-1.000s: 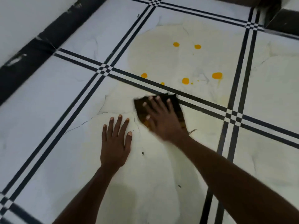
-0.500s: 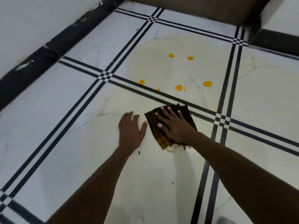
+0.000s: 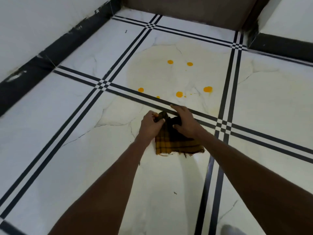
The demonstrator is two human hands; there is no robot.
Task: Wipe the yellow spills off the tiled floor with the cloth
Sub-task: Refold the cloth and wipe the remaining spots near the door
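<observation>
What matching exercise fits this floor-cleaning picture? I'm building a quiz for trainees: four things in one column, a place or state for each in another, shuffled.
Column one:
1. cloth
2. yellow spills
3. left hand
4. skirting

Column two:
A. black band at the foot of the wall
B. dots on the tile beyond the hands
C. checked, gripped by both hands
D. pinches the cloth's far left corner

Pairs: 1-C, 2-B, 3-D, 4-A

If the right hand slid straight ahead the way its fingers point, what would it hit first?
The right hand, gripping the cloth, points up-left across the black floor stripe. Just past the stripe lies the small yellow drop, likely first; depth is hard to judge, so it might pass beside it.
</observation>
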